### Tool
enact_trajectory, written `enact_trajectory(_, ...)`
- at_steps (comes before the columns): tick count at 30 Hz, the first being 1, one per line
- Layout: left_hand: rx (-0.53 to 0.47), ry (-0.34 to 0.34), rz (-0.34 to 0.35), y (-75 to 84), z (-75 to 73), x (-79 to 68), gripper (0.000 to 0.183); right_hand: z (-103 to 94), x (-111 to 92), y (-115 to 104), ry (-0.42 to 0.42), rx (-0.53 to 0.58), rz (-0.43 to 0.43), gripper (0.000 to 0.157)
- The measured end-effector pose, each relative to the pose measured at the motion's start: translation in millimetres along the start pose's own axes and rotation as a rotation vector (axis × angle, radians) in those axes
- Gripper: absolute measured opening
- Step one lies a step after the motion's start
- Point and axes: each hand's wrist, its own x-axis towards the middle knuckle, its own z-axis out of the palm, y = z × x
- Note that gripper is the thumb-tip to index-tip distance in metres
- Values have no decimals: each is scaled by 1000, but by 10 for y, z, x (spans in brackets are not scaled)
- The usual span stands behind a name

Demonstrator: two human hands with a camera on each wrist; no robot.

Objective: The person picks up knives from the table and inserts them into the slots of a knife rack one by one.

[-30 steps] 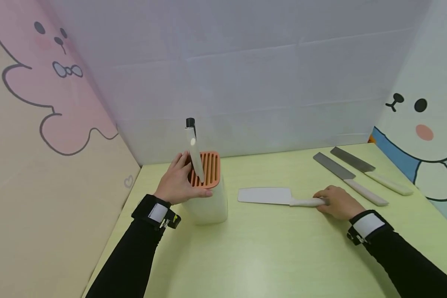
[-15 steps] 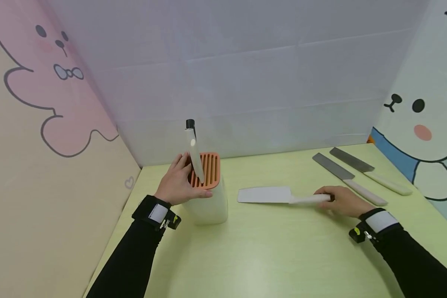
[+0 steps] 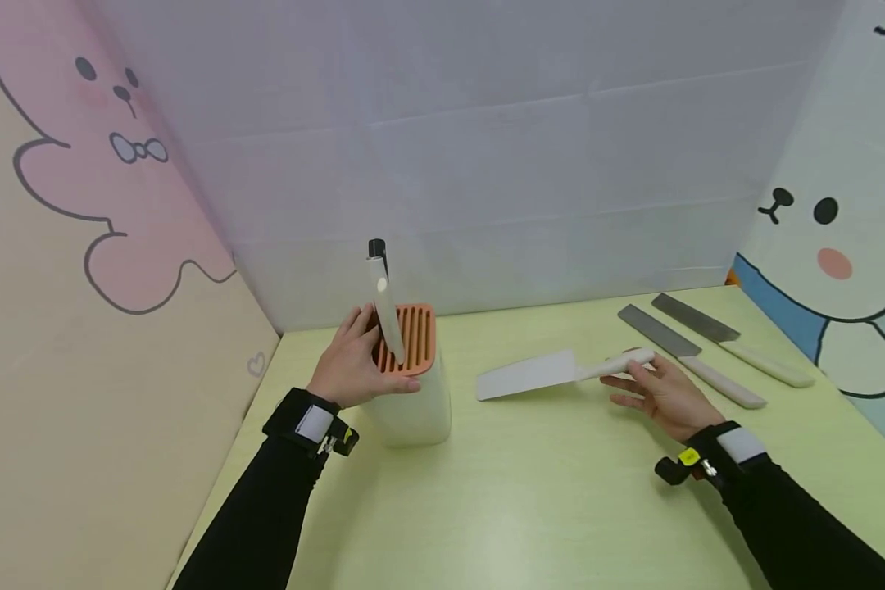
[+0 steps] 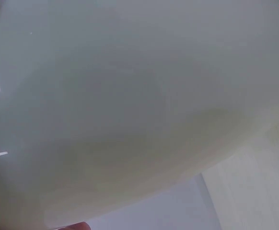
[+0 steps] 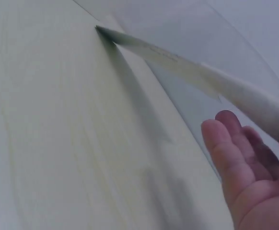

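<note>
In the head view my left hand (image 3: 354, 365) grips the upper part of a white knife block (image 3: 416, 418) with an orange slotted top, thumb across the front side. Two white handles (image 3: 387, 315) stand up from the slots, one ending in black. The block's pale wall (image 4: 130, 110) fills most of the left wrist view. My right hand (image 3: 667, 397) pinches a kitchen knife (image 3: 528, 374) by the end of its white handle, other fingers extended below. Its broad blade points left towards the block. In the right wrist view the knife (image 5: 178, 64) slants over the table, casting a shadow.
Two more kitchen knives with white handles, a nearer one (image 3: 723, 383) and a farther one (image 3: 770, 362), lie at the right of the pale green table (image 3: 516, 508). Printed cloth walls (image 3: 487, 164) enclose the back and sides.
My right hand has turned over from above the knife's handle to palm facing inward. The handle end has risen, and the blade has tilted. The left hand and block have stayed put.
</note>
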Motion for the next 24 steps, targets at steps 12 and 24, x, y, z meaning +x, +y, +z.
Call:
enact_trajectory(12,-6,8,5,-20,16,7,120,224,102,275,193,302,-20,40)
enact_trajectory(24,12,10,6,-2,11,-1,120,242,128,435,194,402,2,54)
